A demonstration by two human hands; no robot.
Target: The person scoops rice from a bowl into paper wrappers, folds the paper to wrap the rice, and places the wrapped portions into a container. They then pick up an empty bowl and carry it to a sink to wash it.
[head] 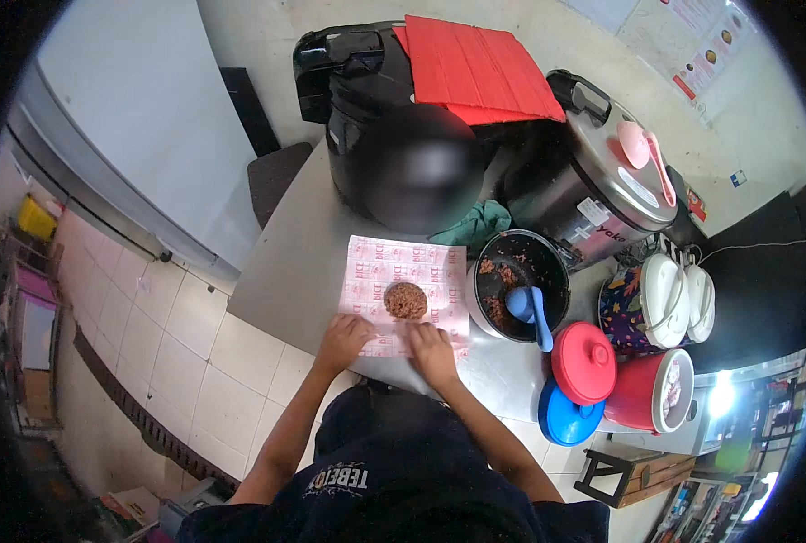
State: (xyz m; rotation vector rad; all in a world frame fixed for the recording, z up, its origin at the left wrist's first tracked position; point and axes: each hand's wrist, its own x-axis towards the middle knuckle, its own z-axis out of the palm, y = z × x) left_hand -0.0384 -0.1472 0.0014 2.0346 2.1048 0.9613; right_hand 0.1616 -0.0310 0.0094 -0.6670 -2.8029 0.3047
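A sheet of pink printed food wrapping paper (369, 265) lies on the steel table, with a round mound of brown rice (406, 301) on it. My left hand (346, 338) rests at the near left corner of the paper, fingers bent over its edge. On the near right part of the paper is my right hand (431, 349), its fingertips just below the mound. Whether either hand pinches the paper cannot be told. Just right of the paper stands a dark-lined pot (469, 298) with brown food remnants inside and a blue scoop (540, 319) leaning over its rim.
Behind are two large rice cookers (352, 170) (545, 183), red cardboard (481, 71), a green cloth (477, 222) and a pink scoop (634, 144). At right are a red lid (583, 363), a blue lid (569, 414), a red container (634, 392) and a patterned container (622, 309).
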